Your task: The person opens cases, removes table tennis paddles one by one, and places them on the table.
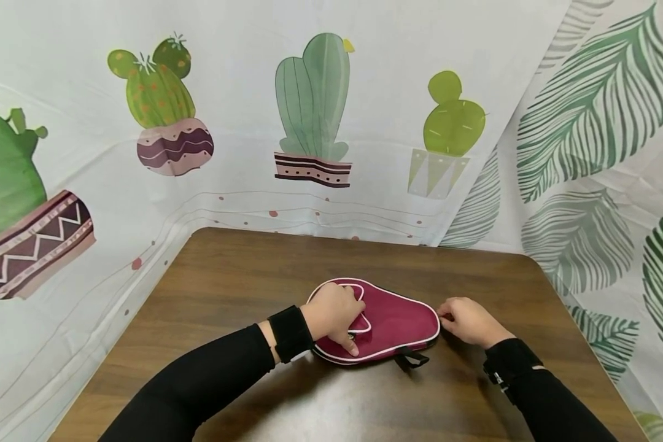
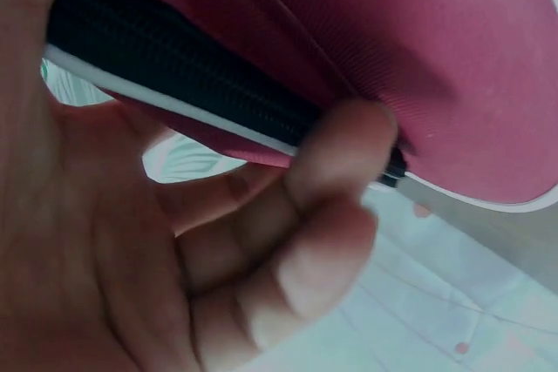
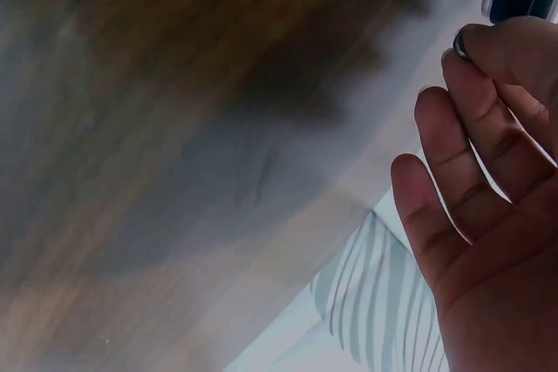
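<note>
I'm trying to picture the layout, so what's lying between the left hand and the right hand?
The tapering part of the maroon case lies between the left hand and the right hand; the head view shows this.

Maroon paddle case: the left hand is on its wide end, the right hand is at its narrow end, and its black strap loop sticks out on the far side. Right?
Not quite: the black strap loop sticks out on the near side of the maroon paddle case, as the head view shows. The left hand is on the wide end and the right hand at the narrow end.
</note>
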A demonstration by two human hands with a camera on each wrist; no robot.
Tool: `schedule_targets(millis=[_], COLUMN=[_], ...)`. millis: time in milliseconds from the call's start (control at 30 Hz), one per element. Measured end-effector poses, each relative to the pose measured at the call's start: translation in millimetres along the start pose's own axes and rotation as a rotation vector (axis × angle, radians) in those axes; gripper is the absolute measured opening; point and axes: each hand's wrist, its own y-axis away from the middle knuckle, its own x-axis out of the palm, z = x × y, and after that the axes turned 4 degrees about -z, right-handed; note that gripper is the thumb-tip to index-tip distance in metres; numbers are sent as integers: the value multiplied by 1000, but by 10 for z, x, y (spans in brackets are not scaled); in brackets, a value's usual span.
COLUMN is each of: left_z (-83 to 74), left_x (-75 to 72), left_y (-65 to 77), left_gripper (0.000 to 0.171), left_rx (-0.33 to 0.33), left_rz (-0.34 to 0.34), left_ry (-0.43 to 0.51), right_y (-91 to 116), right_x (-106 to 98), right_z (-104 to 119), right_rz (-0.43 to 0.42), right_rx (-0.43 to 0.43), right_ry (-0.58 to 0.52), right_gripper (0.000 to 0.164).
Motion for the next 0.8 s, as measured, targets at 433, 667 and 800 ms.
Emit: schedule_targets(millis=[433, 667, 800], left_z=[192, 210, 192], left_x=[142, 170, 174], left_y=[-41, -101, -102], left_gripper=[103, 88, 86], left_rx=[175, 203, 203], left_rz=[-70, -102, -85], left_ry=[183, 204, 229], right_y=[-6, 13, 70], right_x=[11, 26, 43], right_z=[-5, -15, -4], right_rz=[-25, -59, -75], right_rx=[-23, -73, -134], right_ry=[25, 95, 114], right_gripper=[13, 17, 22])
